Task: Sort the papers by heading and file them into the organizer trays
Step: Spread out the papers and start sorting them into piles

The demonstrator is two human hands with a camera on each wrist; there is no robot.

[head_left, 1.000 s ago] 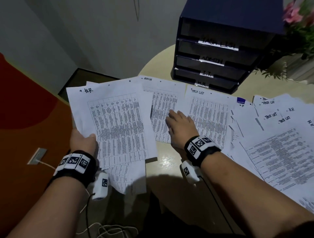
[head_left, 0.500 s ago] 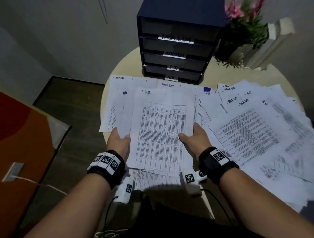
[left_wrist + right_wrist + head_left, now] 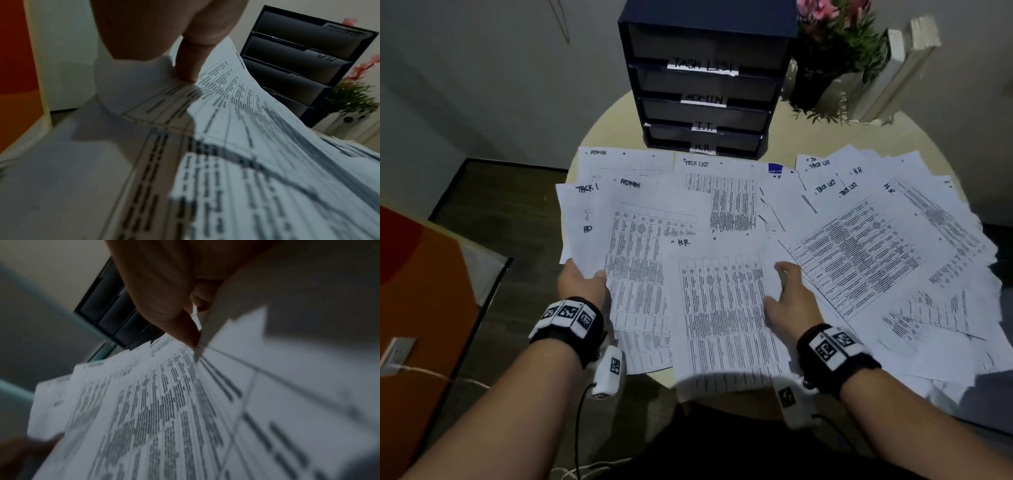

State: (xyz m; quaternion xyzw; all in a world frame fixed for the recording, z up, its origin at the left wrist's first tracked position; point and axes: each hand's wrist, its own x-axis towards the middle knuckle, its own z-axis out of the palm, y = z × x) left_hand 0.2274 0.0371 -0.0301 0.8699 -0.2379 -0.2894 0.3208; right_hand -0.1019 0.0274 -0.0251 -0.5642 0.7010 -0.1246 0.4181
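– Where are your hands?

– Your left hand (image 3: pixel 582 284) pinches the left edge of an ADMIN sheet (image 3: pixel 643 260), thumb on top. Your right hand (image 3: pixel 791 301) grips the right edge of the H.R. sheet (image 3: pixel 722 318), whose near end overhangs the worktop (image 3: pixel 613 126) rim.

– Any room to move?

– Papers (image 3: pixel 876 246) cover nearly the whole worktop. The organizer (image 3: pixel 705 85) stands at the far edge, tray mouths facing you, a bare strip beside it.
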